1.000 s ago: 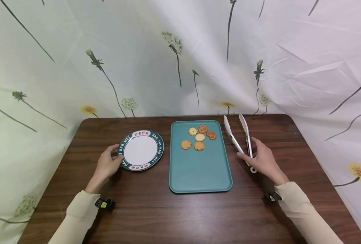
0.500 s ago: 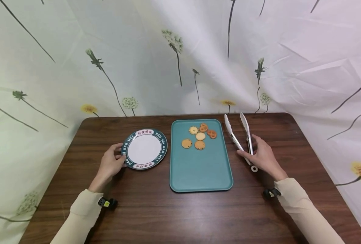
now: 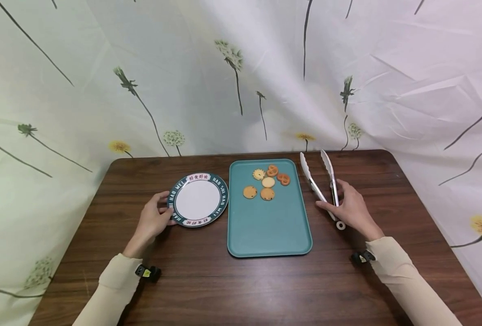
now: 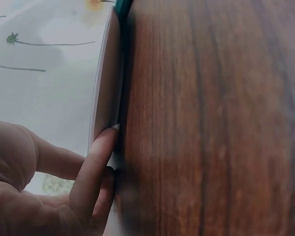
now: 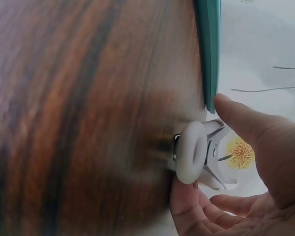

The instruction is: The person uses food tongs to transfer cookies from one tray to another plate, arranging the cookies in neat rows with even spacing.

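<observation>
My left hand [image 3: 153, 218] grips the left rim of a round plate [image 3: 198, 200], which is white with a dark green lettered border. The thumb lies at the rim, and in the left wrist view fingers [image 4: 91, 177] reach to the plate's underside [image 4: 108, 83], close to the table. On the right, my right hand [image 3: 354, 209] holds metal tongs [image 3: 317, 189] between thumb and fingers, near their ring end. The arms of the tongs are spread, tips pointing to the back. In the right wrist view the pale pull ring [image 5: 191, 152] faces the camera.
Between the hands lies a teal tray [image 3: 269, 231], close to the plate's right edge. On it are round cookies [image 3: 250, 192], a scalloped biscuit [image 3: 259, 174] and pretzels [image 3: 283, 179]. The brown wooden table [image 3: 224, 290] ends at a flowered cloth [image 3: 192, 99] behind.
The plate has moved to the right with my left hand, towards the tray. My right hand and the tongs have stayed nearly in place.
</observation>
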Demonstrator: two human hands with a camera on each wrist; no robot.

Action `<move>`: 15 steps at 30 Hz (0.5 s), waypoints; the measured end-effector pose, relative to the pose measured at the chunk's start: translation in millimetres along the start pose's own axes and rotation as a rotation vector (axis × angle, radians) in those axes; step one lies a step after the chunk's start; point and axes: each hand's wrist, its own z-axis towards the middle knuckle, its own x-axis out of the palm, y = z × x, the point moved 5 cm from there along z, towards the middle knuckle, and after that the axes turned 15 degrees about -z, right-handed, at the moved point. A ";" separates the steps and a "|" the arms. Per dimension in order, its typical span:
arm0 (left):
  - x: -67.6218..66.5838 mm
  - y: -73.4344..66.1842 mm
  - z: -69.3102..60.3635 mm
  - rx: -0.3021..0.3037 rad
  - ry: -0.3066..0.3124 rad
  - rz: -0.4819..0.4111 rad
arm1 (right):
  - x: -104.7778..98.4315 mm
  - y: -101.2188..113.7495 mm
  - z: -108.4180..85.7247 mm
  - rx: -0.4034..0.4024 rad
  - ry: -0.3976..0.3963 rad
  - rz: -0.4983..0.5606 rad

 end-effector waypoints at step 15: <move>0.4 2.0 0.3 0.005 -0.002 -0.026 | -1.7 2.8 -3.5 0.023 -0.008 0.007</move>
